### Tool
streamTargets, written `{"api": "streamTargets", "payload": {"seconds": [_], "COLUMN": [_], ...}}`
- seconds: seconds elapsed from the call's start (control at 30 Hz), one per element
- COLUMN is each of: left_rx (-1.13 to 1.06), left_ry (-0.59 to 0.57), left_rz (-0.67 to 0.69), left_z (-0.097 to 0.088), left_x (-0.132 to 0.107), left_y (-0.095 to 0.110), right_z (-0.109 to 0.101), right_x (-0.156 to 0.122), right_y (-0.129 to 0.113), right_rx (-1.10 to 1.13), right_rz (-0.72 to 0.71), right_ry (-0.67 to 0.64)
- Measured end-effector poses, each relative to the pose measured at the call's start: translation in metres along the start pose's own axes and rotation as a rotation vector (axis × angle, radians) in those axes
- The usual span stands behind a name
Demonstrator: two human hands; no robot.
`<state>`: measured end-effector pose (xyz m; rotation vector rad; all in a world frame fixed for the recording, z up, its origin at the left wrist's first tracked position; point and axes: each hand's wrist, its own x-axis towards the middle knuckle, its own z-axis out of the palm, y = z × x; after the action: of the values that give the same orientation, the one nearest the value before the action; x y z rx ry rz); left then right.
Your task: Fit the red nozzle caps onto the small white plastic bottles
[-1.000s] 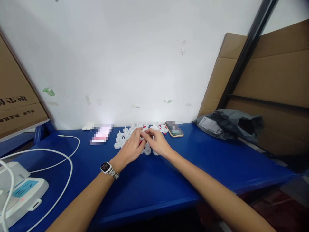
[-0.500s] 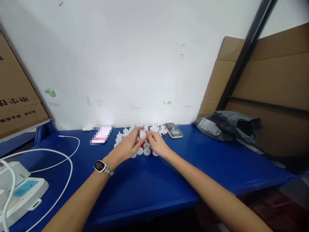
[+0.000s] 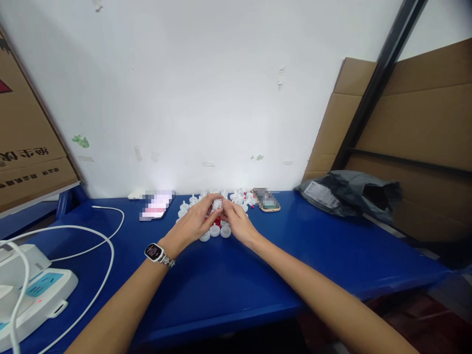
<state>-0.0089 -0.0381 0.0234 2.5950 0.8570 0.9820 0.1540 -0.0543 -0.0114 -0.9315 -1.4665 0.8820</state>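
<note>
Both hands meet over a cluster of white plastic spout caps [image 3: 214, 230] near the wall. My left hand [image 3: 194, 219] has its fingers curled round a white spout cap [image 3: 217, 203], which is partly covered by the fingers. Against the same cap, the fingertips of my right hand [image 3: 239, 222] are pinched together; whatever small part lies between them is hidden. Below the hands, small red tip pieces [image 3: 218, 221] lie among the white caps. More white caps and some red tips sit beyond the hands.
On the blue table [image 3: 228, 285], a phone [image 3: 271, 202] lies right of the caps and a blurred phone-like object [image 3: 158, 204] to the left. A grey plastic bag [image 3: 350, 194] sits far right. A power strip [image 3: 47, 295] with a looping white cable [image 3: 110, 250] occupies the near left.
Both hands stay together over the caps, with the right fingertips shifted slightly left and closer to the left hand. The whole view has moved slightly.
</note>
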Motion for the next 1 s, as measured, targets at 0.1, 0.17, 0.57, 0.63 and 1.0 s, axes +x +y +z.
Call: {"api": "streamTargets", "payload": {"seconds": [0.1, 0.17, 0.57, 0.63, 1.0], "left_rx": [-0.006, -0.043, -0.343, -0.138, 0.147], "left_ry": [-0.016, 0.001, 0.238, 0.184, 0.009], "left_rz": [-0.001, -0.015, -0.182, -0.121, -0.057], "left_z": [-0.001, 0.003, 0.002, -0.006, 0.0], "left_x": [0.0, 0.001, 0.009, 0.007, 0.003], "left_y": [0.002, 0.004, -0.014, -0.021, -0.031], "right_z": [0.002, 0.005, -0.025, -0.024, -0.015], "right_x": [-0.001, -0.001, 0.01, 0.011, 0.016], "right_y": [-0.001, -0.002, -0.002, 0.002, 0.006], "right_rx": [0.021, 0.029, -0.306, -0.521, -0.386], "right_rz": [-0.012, -0.028, -0.079, -0.11, -0.075], "right_ry": [0.017, 0.059, 0.174, 0.056, -0.076]}}
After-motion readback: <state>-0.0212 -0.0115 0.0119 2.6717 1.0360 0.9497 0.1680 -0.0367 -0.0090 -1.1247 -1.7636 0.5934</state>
